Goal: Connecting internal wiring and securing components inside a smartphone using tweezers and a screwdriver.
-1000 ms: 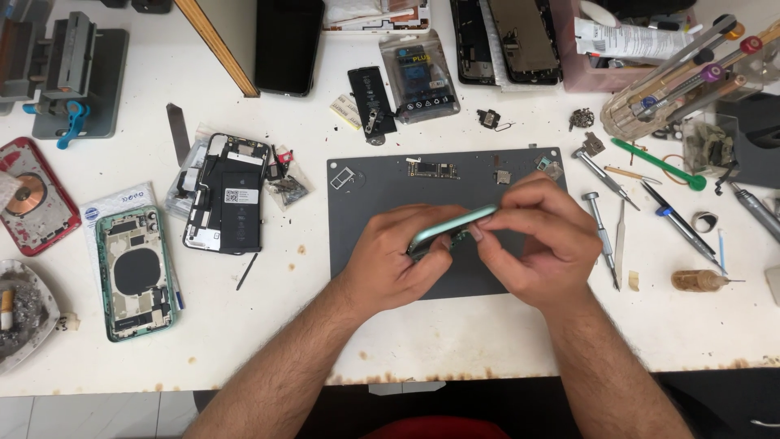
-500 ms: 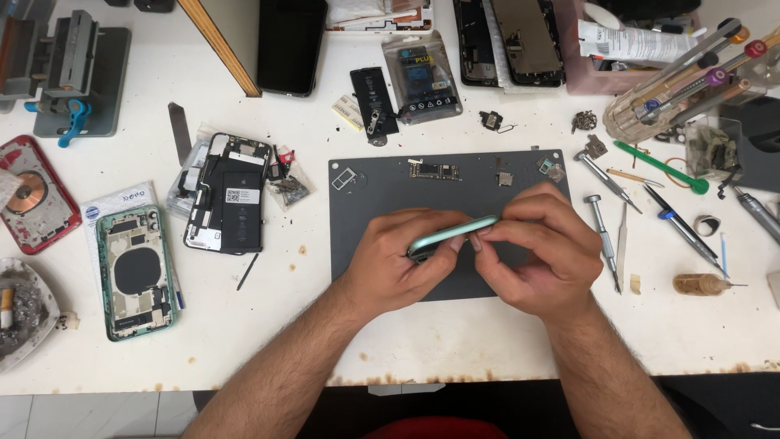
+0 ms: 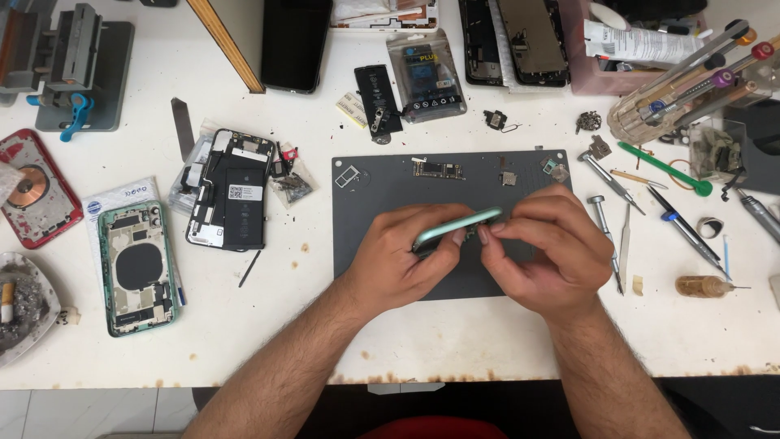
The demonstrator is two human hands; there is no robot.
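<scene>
Mint-green phone frame (image 3: 455, 227); dark grey mat (image 3: 382, 203); white table (image 3: 268, 325); red phone housing (image 3: 36, 187); green-handled tool (image 3: 662, 168).

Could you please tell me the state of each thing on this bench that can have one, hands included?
Mint-green phone frame: held on edge above the dark grey work mat.
Left hand: gripping the frame.
Right hand: fingertips pinched at the frame's edge.
Green phone housing at left: opened, lying flat, insides exposed.
Black opened phone: lying flat, insides exposed.
Red phone back: lying flat, coil showing.
</scene>
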